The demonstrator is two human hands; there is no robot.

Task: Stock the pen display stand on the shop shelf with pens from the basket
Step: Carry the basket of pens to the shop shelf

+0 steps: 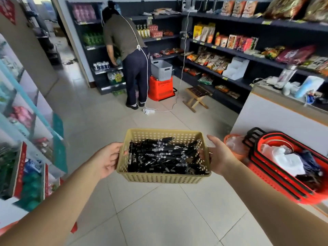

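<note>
A tan perforated basket [159, 178] hangs in front of me above the tiled floor, held from both sides. It is full of several black pens [165, 157] lying in a loose heap. My left hand [106, 160] grips its left end, thumb over the rim. My right hand [220, 155] is pressed against its right end, fingers spread along the wall. A white tiered display stand [236, 68] stands on a dark shelf at the right, among snack packets.
A person [129, 55] bends at the far shelves, with a grey bin on an orange basket [160, 87] beside them. A white cable and plug lie on the floor [149, 110]. A wooden stool [196, 97] stands by the right shelves. Stacked orange baskets [276, 174] and a white counter [276, 114] are close on my right.
</note>
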